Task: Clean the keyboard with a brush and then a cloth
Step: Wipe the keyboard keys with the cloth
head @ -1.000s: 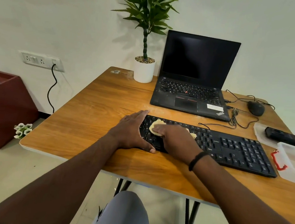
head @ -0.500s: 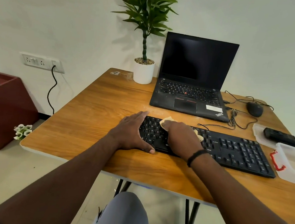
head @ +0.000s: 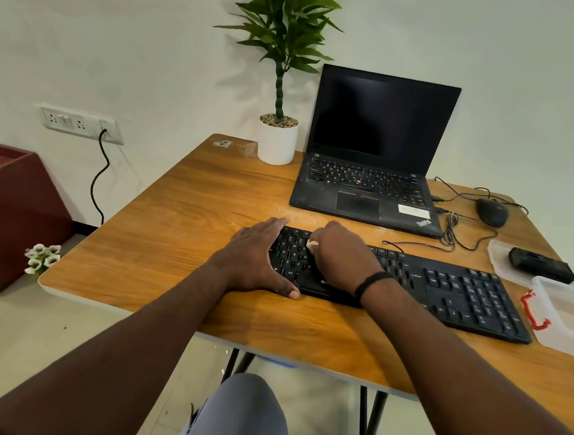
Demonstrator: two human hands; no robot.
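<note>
I see one wooden counter carrying one laptop, one black keyboard and one mouse. My left hand lies flat, bracing its left end; my right hand curls around one cloth on the keys.

A black plastic keyboard lies on a brown wood-grain table; the crumpled cloth is cream.

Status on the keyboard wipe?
Left hand flat, bracing keyboard end. Right hand pressing cloth on left keys. Nothing in the way.
</note>
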